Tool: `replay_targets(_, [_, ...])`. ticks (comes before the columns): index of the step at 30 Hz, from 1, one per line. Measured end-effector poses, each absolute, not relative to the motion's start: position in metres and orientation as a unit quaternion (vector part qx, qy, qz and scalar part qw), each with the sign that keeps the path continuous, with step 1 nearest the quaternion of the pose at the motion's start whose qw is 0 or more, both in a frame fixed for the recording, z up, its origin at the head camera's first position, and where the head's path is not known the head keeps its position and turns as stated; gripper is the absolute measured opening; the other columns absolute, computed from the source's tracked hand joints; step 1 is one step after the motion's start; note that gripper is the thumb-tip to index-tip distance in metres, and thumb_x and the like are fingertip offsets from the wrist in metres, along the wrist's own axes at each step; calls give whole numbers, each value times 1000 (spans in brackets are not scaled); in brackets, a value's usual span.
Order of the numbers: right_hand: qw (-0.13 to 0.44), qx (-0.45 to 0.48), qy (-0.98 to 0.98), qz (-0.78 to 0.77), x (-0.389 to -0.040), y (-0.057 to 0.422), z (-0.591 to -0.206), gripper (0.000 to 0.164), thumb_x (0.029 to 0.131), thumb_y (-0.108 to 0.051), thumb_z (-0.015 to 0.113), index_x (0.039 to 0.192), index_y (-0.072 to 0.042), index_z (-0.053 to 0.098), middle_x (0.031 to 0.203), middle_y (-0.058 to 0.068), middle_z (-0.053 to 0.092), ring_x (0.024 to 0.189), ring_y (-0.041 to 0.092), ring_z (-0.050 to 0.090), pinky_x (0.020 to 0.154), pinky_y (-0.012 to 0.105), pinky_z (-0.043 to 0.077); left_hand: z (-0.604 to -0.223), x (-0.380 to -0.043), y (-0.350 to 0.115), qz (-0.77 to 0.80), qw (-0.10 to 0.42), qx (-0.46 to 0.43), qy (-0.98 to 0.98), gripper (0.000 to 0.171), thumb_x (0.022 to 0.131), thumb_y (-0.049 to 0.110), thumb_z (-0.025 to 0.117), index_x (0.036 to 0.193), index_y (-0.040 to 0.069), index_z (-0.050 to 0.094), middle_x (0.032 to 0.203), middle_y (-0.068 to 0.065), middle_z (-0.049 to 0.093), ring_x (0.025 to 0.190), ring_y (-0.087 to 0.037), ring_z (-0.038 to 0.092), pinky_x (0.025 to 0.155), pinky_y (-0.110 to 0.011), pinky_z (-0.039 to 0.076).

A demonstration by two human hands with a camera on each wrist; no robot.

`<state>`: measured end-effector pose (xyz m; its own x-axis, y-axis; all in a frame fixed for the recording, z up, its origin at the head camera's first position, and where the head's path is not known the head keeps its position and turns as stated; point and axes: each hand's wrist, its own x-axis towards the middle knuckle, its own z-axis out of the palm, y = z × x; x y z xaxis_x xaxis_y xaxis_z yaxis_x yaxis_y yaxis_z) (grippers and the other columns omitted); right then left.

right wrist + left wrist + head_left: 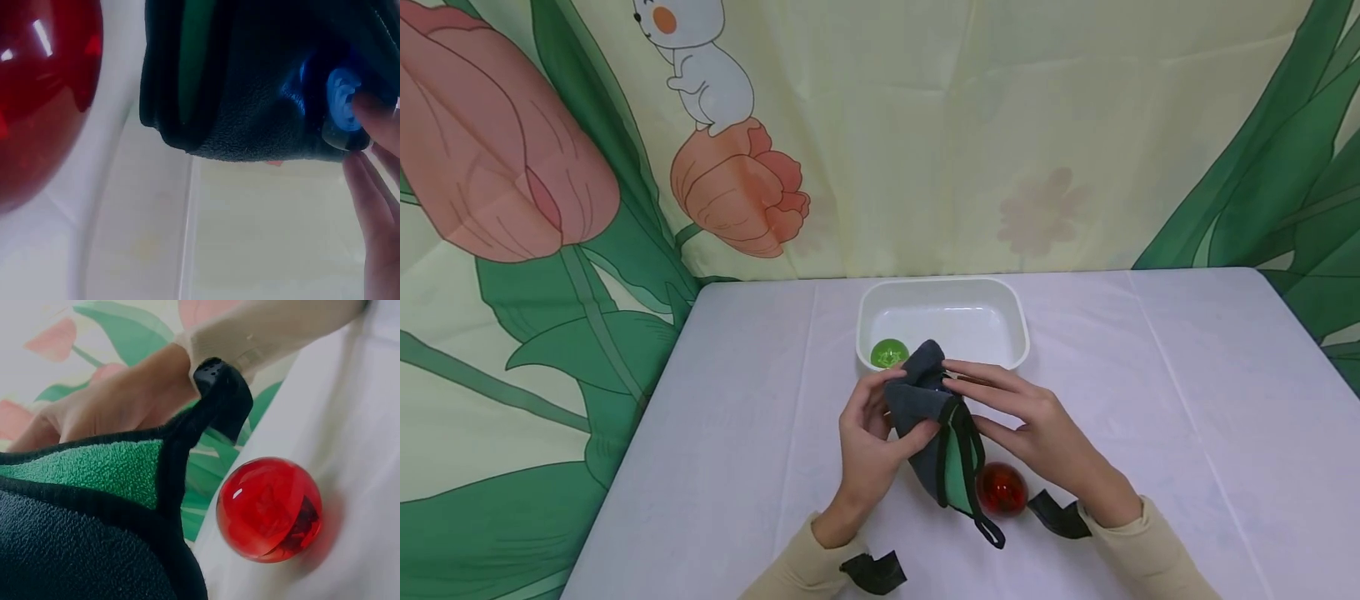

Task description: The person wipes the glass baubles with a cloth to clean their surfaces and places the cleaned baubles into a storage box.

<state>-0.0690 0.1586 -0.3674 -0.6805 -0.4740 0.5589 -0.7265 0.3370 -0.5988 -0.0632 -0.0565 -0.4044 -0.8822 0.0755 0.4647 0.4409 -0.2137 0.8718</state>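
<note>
The green ball (pixel 889 353) already sits in the far white tray (pixel 955 325), at left; the red ball (pixel 1002 489) lies outside, near right; the blue ball (pixel 340 103) seems midway, in a dark cloth (pixel 916 403) pinched by the left hand (pixel 874 442), the right hand (pixel 1037 421) touching that ball with straight fingers

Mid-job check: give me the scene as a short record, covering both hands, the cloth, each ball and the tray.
Left hand: grips the cloth
Right hand: fingertips at the blue ball
Cloth: dark one side, green the other, black edging
Blue ball: partly wrapped in cloth
Red ball: on the table, outside the tray
Green ball: in tray, near left corner
Tray: white, beyond the hands
</note>
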Motion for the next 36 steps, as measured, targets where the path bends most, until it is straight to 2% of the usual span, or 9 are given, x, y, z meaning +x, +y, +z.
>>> replay_targets(3, [132, 380, -804, 437, -69, 160, -368, 44, 91, -21, 66, 133, -9, 63, 139, 10, 59, 131, 14, 54, 98, 18, 47, -404, -62, -56, -748, 120, -208, -619, 54, 81, 1, 77, 129, -4, 51, 124, -27, 59, 109, -18, 65, 91, -31, 57])
replay_targets(6, [138, 387, -802, 434, -69, 161, -368, 46, 96, -35, 56, 133, -8, 63, 136, 11, 61, 129, 15, 56, 98, 18, 47, -403, -62, -55, -748, 120, -212, -618, 55, 81, 0, 76, 129, -4, 51, 123, -27, 60, 109, -19, 65, 90, -31, 57])
replay_targets(11, [148, 378, -802, 439, -68, 159, -366, 45, 89, -17, 69, 132, -7, 63, 132, 12, 64, 121, 20, 62, 98, 16, 46, -403, -61, -55, -752, 118, -211, -614, 55, 80, -2, 76, 129, -3, 52, 123, -27, 60, 109, -19, 65, 91, -31, 56])
replay_targets(17, [125, 323, -799, 491, -68, 157, -366, 65, 70, 13, 81, 130, -6, 64, 125, 12, 68, 109, 21, 68, 91, 17, 51, -403, -62, -55, -754, 114, -209, -612, 55, 80, -2, 75, 129, -4, 51, 124, -28, 59, 111, -18, 64, 95, -31, 55])
replay_targets(21, [109, 323, -808, 480, -68, 157, -367, 66, 72, 9, 82, 133, -9, 63, 131, 9, 64, 117, 17, 64, 95, 18, 50, -404, -64, -57, -757, 120, -219, -603, 54, 81, 0, 75, 128, -7, 51, 122, -31, 59, 111, -18, 64, 94, -31, 55])
replay_targets(23, [108, 339, -808, 469, -69, 158, -367, 59, 79, -2, 81, 135, -10, 61, 136, 8, 61, 123, 15, 59, 99, 18, 47, -405, -65, -57, -757, 123, -224, -601, 53, 82, 2, 75, 129, -8, 50, 120, -32, 59, 110, -17, 65, 93, -30, 55])
replay_targets(29, [156, 414, -781, 442, -72, 158, -368, 44, 97, -34, 58, 131, -6, 64, 138, 12, 59, 130, 21, 54, 103, 19, 45, -406, -66, -56, -759, 114, -219, -603, 54, 82, 4, 76, 129, -7, 50, 118, -32, 59, 108, -15, 65, 90, -29, 57])
replay_targets(33, [157, 410, -782, 442, -71, 159, -368, 42, 97, -33, 58, 128, -5, 66, 134, 11, 62, 128, 20, 56, 101, 19, 46, -407, -65, -56, -761, 104, -214, -603, 54, 82, 4, 75, 129, -7, 50, 119, -30, 60, 107, -15, 65, 90, -29, 56])
replay_targets(36, [142, 382, -788, 460, -70, 159, -367, 40, 90, -20, 70, 128, -6, 67, 131, 11, 64, 124, 17, 59, 99, 19, 47, -407, -65, -56, -762, 101, -223, -600, 54, 83, 4, 76, 129, -8, 49, 120, -28, 61, 107, -15, 65, 92, -29, 56])
